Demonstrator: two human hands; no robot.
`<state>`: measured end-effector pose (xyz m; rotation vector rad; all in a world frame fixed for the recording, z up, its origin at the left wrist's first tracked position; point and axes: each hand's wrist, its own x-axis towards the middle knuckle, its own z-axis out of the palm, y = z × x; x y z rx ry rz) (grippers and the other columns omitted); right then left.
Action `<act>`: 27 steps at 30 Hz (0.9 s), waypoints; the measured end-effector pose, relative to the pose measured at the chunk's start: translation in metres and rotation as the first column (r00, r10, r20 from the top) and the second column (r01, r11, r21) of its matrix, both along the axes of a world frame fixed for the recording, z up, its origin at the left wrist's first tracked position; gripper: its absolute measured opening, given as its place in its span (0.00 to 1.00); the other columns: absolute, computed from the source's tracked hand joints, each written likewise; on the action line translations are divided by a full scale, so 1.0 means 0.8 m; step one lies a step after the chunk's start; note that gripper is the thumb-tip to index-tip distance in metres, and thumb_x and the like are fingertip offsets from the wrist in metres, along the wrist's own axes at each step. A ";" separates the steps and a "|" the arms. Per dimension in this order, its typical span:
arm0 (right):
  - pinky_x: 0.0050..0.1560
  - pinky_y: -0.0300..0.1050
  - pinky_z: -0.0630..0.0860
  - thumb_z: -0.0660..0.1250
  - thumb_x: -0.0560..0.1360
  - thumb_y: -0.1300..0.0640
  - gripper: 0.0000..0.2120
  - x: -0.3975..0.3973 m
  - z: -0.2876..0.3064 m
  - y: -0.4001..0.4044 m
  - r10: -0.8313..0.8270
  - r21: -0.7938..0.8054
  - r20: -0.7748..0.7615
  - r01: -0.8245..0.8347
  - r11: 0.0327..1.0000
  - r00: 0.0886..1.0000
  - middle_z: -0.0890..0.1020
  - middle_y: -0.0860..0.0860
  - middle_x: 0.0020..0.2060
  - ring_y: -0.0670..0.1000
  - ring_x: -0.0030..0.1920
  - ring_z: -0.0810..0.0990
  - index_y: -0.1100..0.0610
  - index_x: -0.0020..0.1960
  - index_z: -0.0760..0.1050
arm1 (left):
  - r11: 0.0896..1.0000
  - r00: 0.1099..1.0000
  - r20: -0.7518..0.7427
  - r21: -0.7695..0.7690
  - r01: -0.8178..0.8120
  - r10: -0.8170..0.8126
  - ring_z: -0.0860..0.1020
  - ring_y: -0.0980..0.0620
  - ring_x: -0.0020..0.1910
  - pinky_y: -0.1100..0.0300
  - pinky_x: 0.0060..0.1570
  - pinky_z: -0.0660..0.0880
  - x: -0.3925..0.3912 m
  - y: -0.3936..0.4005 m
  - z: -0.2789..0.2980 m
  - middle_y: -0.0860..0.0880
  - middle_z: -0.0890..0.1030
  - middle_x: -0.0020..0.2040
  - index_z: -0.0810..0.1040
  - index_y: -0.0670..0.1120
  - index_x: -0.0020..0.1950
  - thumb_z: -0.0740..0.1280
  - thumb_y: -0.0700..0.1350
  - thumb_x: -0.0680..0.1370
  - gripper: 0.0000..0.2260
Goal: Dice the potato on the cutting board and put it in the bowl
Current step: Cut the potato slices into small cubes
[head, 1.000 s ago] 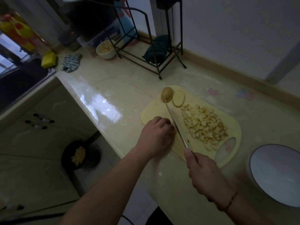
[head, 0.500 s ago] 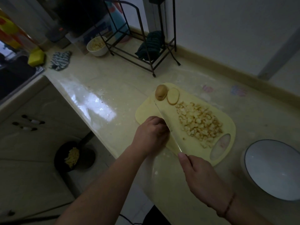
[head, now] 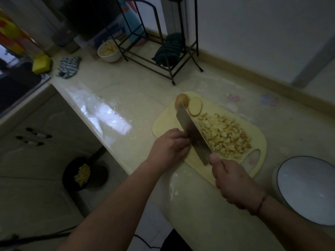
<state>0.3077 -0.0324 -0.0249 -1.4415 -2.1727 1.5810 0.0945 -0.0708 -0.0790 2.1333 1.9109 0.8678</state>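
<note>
A pale yellow cutting board (head: 163,124) lies on the counter with a heap of diced potato (head: 224,134) on its right half. A potato end piece (head: 181,99) and a round slice (head: 194,106) sit at its far corner. My right hand (head: 233,182) grips the handle of a broad cleaver (head: 192,133), whose blade leans flat-side up beside the dice. My left hand (head: 168,149) is curled on the board's near left, knuckles against the blade; whatever lies under it is hidden. A white bowl with a dark rim (head: 308,189) stands empty at the right.
A black wire rack (head: 163,57) with a dark cloth stands at the back. A small white bowl of diced potato (head: 109,50), a striped cloth (head: 68,67) and a yellow sponge (head: 41,63) sit far left. A black pan (head: 83,173) lies on the floor below the counter edge.
The cleaver has tilted from edge-down to its flat side showing. The view has shifted slightly; both hands stay in about the same place on the board.
</note>
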 end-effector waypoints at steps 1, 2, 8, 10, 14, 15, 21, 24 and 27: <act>0.27 0.39 0.62 0.49 0.79 0.40 0.26 0.003 0.000 0.002 0.003 -0.020 0.000 -0.003 1.000 1.000 0.72 0.51 0.25 0.42 0.22 0.67 0.56 0.31 0.67 | 1.000 1.000 0.001 0.006 0.001 -0.001 0.80 0.48 0.47 0.61 0.48 0.74 0.000 0.000 0.000 0.46 0.83 0.48 0.86 0.43 0.45 0.71 0.44 0.75 0.06; 0.27 0.38 0.61 0.48 0.79 0.39 0.26 0.005 -0.001 0.003 0.010 -0.025 0.002 -0.010 1.000 1.000 0.71 0.51 0.25 0.42 0.20 0.67 0.56 0.31 0.67 | 1.000 1.000 -0.002 0.009 -0.001 0.001 0.79 0.48 0.47 0.62 0.48 0.73 0.000 0.000 -0.002 0.46 0.83 0.48 0.86 0.43 0.45 0.72 0.42 0.75 0.04; 0.25 0.38 0.62 0.48 0.76 0.35 0.28 0.011 -0.003 -0.005 -0.040 -0.105 -0.015 0.038 0.994 0.999 0.69 0.48 0.22 0.42 0.18 0.65 0.56 0.32 0.67 | 0.999 1.000 0.016 0.041 -0.015 0.015 0.79 0.48 0.45 0.61 0.44 0.74 0.007 -0.001 -0.002 0.46 0.83 0.46 0.85 0.41 0.43 0.76 0.37 0.73 0.01; 0.21 0.37 0.62 0.49 0.78 0.36 0.27 0.011 0.003 -0.005 -0.086 -0.223 -0.017 0.080 0.971 0.996 0.69 0.50 0.23 0.44 0.18 0.64 0.57 0.34 0.67 | 0.999 1.000 0.025 0.051 -0.016 0.015 0.79 0.48 0.44 0.60 0.42 0.75 0.008 0.000 -0.002 0.47 0.83 0.46 0.85 0.41 0.42 0.76 0.36 0.72 0.02; 0.28 0.42 0.66 0.49 0.80 0.40 0.27 -0.003 0.008 -0.006 0.000 -0.032 0.049 0.001 0.999 0.999 0.73 0.51 0.26 0.50 0.26 0.73 0.56 0.31 0.67 | 0.997 0.998 0.051 0.062 -0.043 0.040 0.80 0.47 0.45 0.56 0.41 0.78 0.013 -0.002 -0.004 0.46 0.83 0.47 0.84 0.41 0.41 0.75 0.37 0.73 0.02; 0.34 0.44 0.65 0.49 0.81 0.41 0.26 -0.008 0.009 -0.007 0.041 0.054 0.089 -0.046 0.997 0.995 0.73 0.50 0.27 0.52 0.32 0.75 0.54 0.31 0.68 | 0.996 0.997 0.062 0.065 -0.053 0.049 0.80 0.46 0.44 0.55 0.41 0.78 0.014 -0.003 -0.005 0.46 0.84 0.47 0.84 0.41 0.41 0.75 0.37 0.73 0.02; 0.28 0.43 0.65 0.49 0.79 0.36 0.27 -0.001 0.007 -0.001 -0.090 -0.136 0.016 0.092 0.986 0.996 0.70 0.51 0.24 0.52 0.24 0.70 0.55 0.32 0.67 | 0.994 0.996 0.050 0.080 -0.074 0.070 0.79 0.47 0.42 0.54 0.40 0.76 0.014 -0.004 -0.009 0.47 0.82 0.44 0.83 0.41 0.41 0.75 0.37 0.74 0.03; 0.24 0.41 0.64 0.49 0.77 0.33 0.28 0.005 0.005 0.003 -0.139 -0.242 0.010 0.137 0.960 0.990 0.68 0.52 0.23 0.50 0.20 0.65 0.55 0.34 0.67 | 0.993 0.996 0.042 0.083 -0.086 0.082 0.78 0.48 0.42 0.54 0.40 0.76 0.015 -0.003 -0.009 0.47 0.82 0.43 0.83 0.41 0.40 0.76 0.37 0.73 0.03; 0.22 0.38 0.63 0.49 0.78 0.35 0.27 0.010 0.007 -0.002 -0.130 -0.211 -0.002 0.126 0.969 0.992 0.68 0.53 0.25 0.50 0.20 0.65 0.56 0.34 0.65 | 0.990 0.993 0.061 0.087 -0.109 0.104 0.77 0.49 0.44 0.54 0.41 0.75 0.016 -0.006 -0.011 0.47 0.82 0.44 0.83 0.41 0.40 0.77 0.36 0.72 0.04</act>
